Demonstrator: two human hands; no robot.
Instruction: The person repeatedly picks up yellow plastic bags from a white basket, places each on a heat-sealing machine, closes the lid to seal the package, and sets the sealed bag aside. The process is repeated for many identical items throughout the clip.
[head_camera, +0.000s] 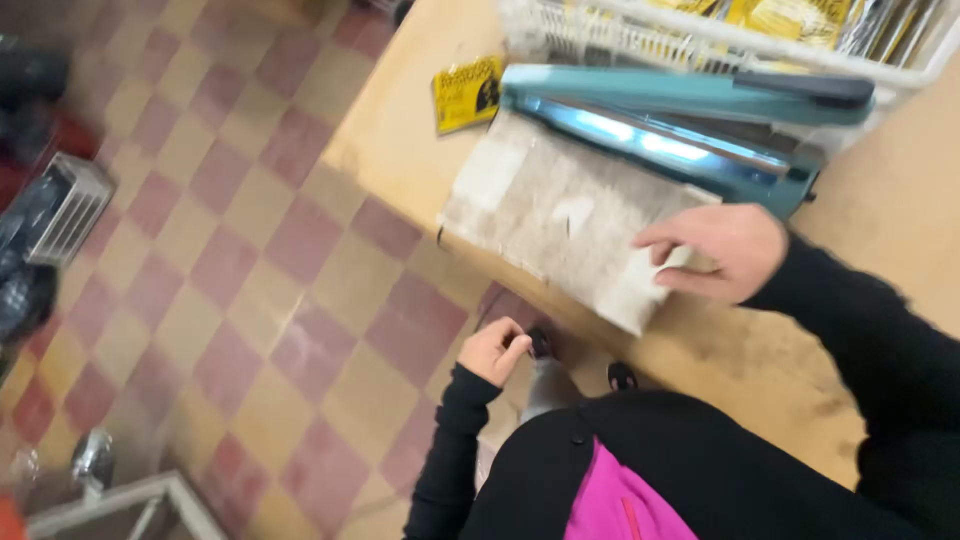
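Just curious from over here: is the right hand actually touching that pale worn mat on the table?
Touching. The head view shows the right hand resting fingers-down on the pale mat.

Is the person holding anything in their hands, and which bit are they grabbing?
The right hand lies on the worn board near its corner, touching rather than gripping. The left hand hangs curled below the table; whether it holds anything cannot be told.

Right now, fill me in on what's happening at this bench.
A person in black sleeves stands at a wooden table. The right hand rests on a worn grey pad in front of a teal heat sealer. The left hand hangs below the table edge, fingers pinched together. A white wire basket of yellow packets sits behind.
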